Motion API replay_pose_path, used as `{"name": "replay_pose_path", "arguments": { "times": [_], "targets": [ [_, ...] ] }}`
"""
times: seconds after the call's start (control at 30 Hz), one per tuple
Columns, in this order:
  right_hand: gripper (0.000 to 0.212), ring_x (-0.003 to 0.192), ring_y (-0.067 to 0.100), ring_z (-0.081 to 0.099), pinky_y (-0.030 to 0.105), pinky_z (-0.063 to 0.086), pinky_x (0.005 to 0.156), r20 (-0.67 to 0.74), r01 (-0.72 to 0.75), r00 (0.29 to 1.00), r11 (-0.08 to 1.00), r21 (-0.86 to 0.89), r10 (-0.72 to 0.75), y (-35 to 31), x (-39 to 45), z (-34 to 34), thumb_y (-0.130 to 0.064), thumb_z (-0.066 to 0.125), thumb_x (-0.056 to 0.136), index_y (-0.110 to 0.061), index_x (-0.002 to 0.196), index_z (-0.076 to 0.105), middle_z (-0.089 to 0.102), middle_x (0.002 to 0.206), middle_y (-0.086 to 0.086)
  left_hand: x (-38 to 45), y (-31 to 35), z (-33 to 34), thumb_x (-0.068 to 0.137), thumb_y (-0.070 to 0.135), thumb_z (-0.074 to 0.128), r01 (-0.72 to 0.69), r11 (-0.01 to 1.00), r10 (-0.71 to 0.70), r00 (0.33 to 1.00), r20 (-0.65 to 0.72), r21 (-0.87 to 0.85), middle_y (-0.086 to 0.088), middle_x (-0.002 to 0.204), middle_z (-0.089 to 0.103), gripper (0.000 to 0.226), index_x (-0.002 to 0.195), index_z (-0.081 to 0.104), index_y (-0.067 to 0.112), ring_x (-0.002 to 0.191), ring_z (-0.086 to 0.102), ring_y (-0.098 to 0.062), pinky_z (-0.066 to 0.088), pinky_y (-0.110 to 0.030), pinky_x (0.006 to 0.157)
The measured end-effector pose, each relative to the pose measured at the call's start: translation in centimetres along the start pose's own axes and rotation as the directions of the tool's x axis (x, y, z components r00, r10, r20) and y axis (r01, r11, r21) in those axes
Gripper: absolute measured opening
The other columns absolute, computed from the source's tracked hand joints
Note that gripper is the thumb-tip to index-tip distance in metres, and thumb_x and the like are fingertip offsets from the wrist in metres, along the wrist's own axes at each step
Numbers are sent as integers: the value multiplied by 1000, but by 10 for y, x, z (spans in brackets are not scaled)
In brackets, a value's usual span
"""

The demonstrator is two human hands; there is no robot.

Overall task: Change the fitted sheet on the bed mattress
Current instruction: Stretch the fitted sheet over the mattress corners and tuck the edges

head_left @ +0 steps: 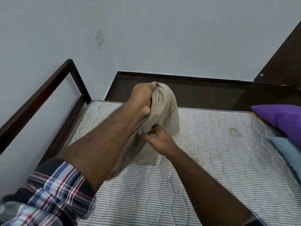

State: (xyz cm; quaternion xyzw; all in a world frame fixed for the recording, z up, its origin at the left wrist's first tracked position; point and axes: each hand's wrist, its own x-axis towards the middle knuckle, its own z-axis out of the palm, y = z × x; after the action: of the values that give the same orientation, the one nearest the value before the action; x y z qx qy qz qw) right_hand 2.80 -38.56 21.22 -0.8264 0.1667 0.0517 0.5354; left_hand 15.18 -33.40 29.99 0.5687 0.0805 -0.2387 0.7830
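Beige sheet (164, 108) upright, hanging lengthwise from hands (140, 97).

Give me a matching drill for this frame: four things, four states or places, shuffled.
Things:
1. beige folded sheet
2. striped quilted mattress
3. purple pillow
4. left hand

States or places:
A. lies bare, no sheet fitted
B. at the right edge of the bed, above a light blue pillow
C. held up off the bed, hanging down
D. raised, grips the top of the cloth

The right hand pinches the cloth lower down.

Pairs: 1-C, 2-A, 3-B, 4-D
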Motion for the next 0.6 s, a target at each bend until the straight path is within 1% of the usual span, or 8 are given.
{"name": "replay_pose_path", "arguments": {
  "times": [0.13,0.2,0.3,0.37,0.43,0.47,0.53,0.6],
  "targets": [
    [78,119,8,57,26,47,99,103,-2,994,976,216,-21,11,-5,5,-48,82,78,-24,142,44,59,130,-11,10,21,-2,97,1,55,-94,980,74,990,-118,-176,-15,90,70,16,86,66,4,84,71,-28,58,-46,90],
    [77,117,8,58,29,48,100,104,-18,995,981,193,-3,14,-6,3,-50,82,76,-27,140,45,61,130,-11,14,26,-6,97,-2,53,-131,966,97,982,-160,-222,-12,82,66,18,84,63,5,78,67,-25,56,-46,94],
    [21,95,21,68,30,52,81,-125,-34,992,979,-203,9,27,3,-5,-38,64,85,-22,98,70,73,97,-3,19,29,-17,98,-2,52,-158,952,101,971,-218,-262,-12,86,66,15,90,63,4,77,68,-24,58,-44,91],
    [19,81,27,70,39,57,76,-238,-52,971,986,-159,13,29,5,-14,-34,53,81,-21,77,66,72,77,0,19,28,-23,100,-1,49,-169,943,90,959,-268,-286,-10,82,64,18,88,61,5,67,67,-19,61,-31,72],
    [19,82,28,68,42,56,77,-330,-58,944,994,-94,24,25,7,-23,-32,49,87,-19,80,61,70,80,3,16,27,-28,101,0,47,-185,939,94,949,-302,-289,-3,69,58,24,81,57,9,46,58,-10,49,-19,48],
    [19,85,29,65,39,52,77,-398,-60,917,994,-90,19,20,7,-31,-28,48,94,-16,85,59,68,84,5,14,26,-31,101,2,48,-183,943,98,951,-294,-277,0,61,55,25,79,56,12,40,52,-8,42,-17,44],
    [17,88,30,60,37,42,75,-560,-59,828,995,-75,7,13,8,-53,-22,44,100,-11,91,55,61,87,8,8,26,-37,100,9,51,-171,969,120,957,-266,-179,2,55,53,24,78,57,15,42,50,-11,41,-19,51],
    [15,92,32,60,36,40,76,-681,-47,732,996,-80,-20,6,9,-81,-19,42,101,-12,97,55,60,91,11,6,28,-47,94,19,55,-191,981,195,946,-260,38,-3,67,60,15,83,64,13,59,57,-19,48,-30,62]
  ]
}}
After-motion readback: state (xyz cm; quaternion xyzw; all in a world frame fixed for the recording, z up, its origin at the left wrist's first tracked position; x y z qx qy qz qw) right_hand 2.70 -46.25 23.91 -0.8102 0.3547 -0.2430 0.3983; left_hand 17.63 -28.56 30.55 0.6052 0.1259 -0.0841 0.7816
